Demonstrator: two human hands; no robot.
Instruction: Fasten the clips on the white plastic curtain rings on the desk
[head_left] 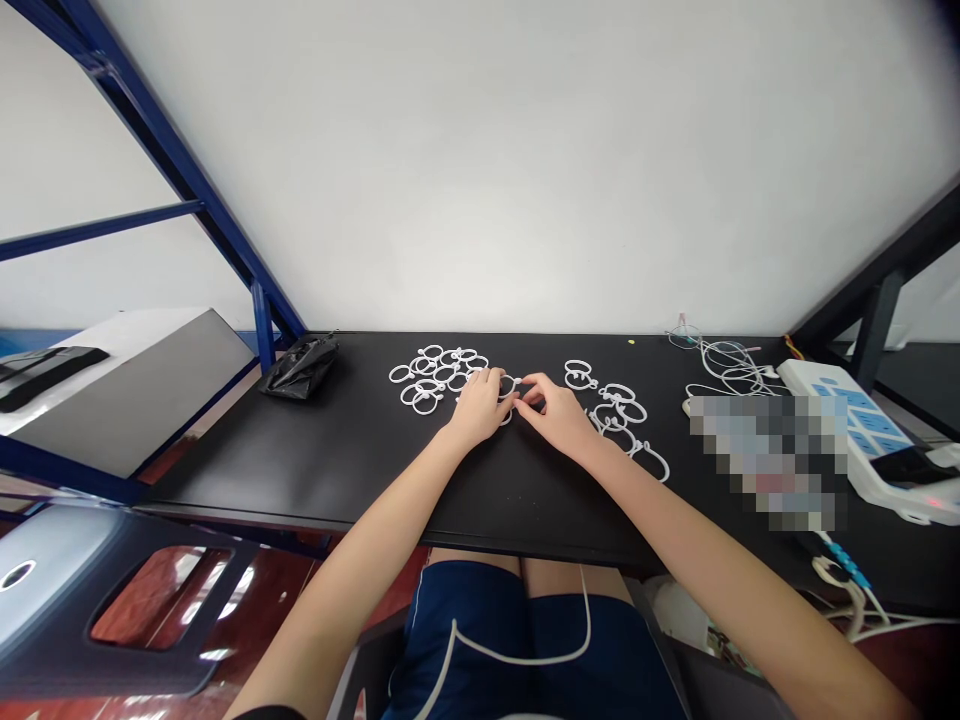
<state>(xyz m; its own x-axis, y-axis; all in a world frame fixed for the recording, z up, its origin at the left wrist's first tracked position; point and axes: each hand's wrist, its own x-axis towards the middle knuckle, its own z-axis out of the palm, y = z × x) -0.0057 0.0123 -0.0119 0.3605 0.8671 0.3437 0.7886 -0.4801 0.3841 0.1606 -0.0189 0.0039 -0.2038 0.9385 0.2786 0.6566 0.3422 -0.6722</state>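
My left hand (pixel 480 402) and my right hand (pixel 553 410) meet at the middle of a black table (pixel 300 450). Both pinch a small white plastic ring (pixel 510 386) between their fingertips. A heap of several white rings (pixel 435 378) lies just left of and behind my left hand. A second group of white rings (pixel 616 405) lies to the right of my right hand, one open ring trailing toward the front.
A crumpled black bag (pixel 300 366) sits at the table's back left. White cables (pixel 724 365) and a white power strip (pixel 870 430) lie at the right. Blue metal frame bars (pixel 195 190) rise on the left, beside a grey surface (pixel 127 390).
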